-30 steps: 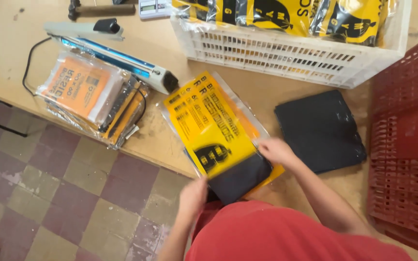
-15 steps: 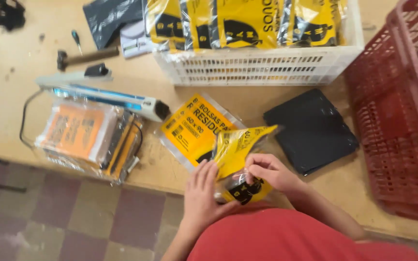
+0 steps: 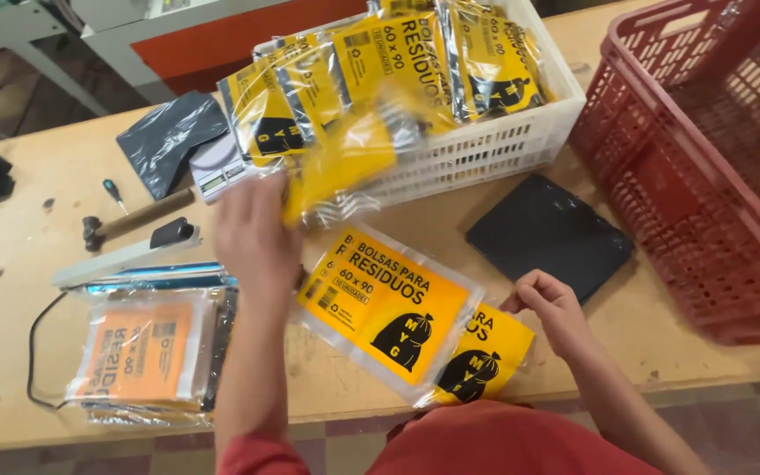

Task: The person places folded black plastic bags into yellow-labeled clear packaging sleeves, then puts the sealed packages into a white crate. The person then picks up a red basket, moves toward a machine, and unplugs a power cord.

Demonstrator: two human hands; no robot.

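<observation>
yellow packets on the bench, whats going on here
A person at a wooden bench lifts a yellow packet with the left hand toward a white basket already full of the same packets. The right hand rests by a folded black bag. Two more flat yellow packets lie in front.

Pale wooden worktop (image 3: 37, 255). Lying directly on it: white slotted crate (image 3: 485, 149), red slotted crate (image 3: 705, 176), folded black bag (image 3: 549, 233), two yellow printed packets (image 3: 386, 303) at the front edge, stack of orange packets (image 3: 147, 352), hammer (image 3: 134, 218), small screwdriver (image 3: 113, 193), pocket scale (image 3: 222, 169).
</observation>
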